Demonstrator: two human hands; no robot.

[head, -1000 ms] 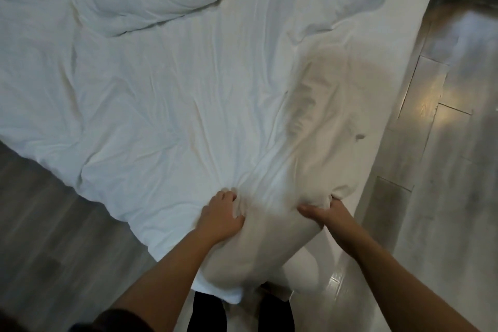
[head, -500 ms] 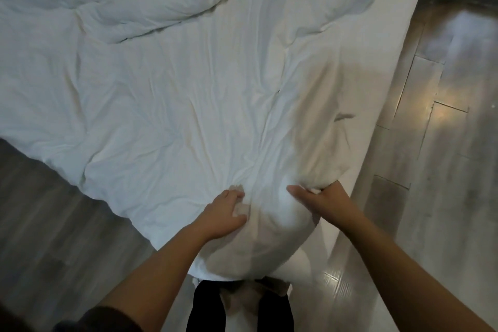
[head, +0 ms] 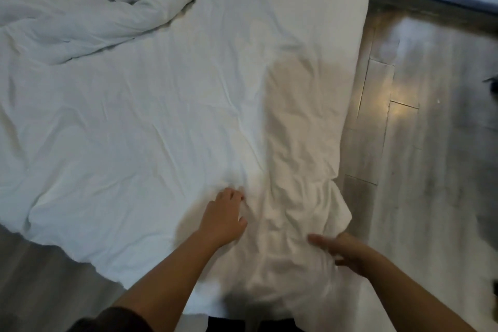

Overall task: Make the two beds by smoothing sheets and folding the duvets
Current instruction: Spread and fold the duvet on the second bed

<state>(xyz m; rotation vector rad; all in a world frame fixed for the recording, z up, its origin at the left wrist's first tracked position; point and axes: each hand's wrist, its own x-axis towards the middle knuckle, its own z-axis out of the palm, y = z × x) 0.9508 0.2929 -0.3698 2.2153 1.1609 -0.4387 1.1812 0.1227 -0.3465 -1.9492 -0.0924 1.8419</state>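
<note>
Grey plank floor [head: 40, 286] at 8 o'clock, beside the bed's near edge. A dark sleeve [head: 107, 319] sits at 7 o'clock on my view's lower border.

The bed [head: 354, 43] is the only thing here that holds anything, and it holds two things:
- a bunched heap of white duvet [head: 107, 5] at 10 to 11 o'clock, twisted and thick;
- a spread white cover [head: 134, 129] from 9 o'clock across the centre, creased, its near edge hanging off the bed. I cannot tell whether it is a sheet or a thin duvet.

Left hand [head: 225, 215] at 6 o'clock, a little left of centre: palm down on the cover, fingers laid out and pressing, clasping nothing.

Rumpled corner [head: 301, 210] of the cover between the hands, at 5 o'clock, gathered in folds and hanging off the bed.

Right hand [head: 347, 253] at 5 o'clock: blurred, fingers straight and pointing left at the rumpled corner, holding nothing. I cannot tell whether it touches the cloth.

The bed's bare rounded corner is at 1 o'clock. Glossy wood floor [head: 431, 156] with a warm glare at 3 o'clock.
</note>
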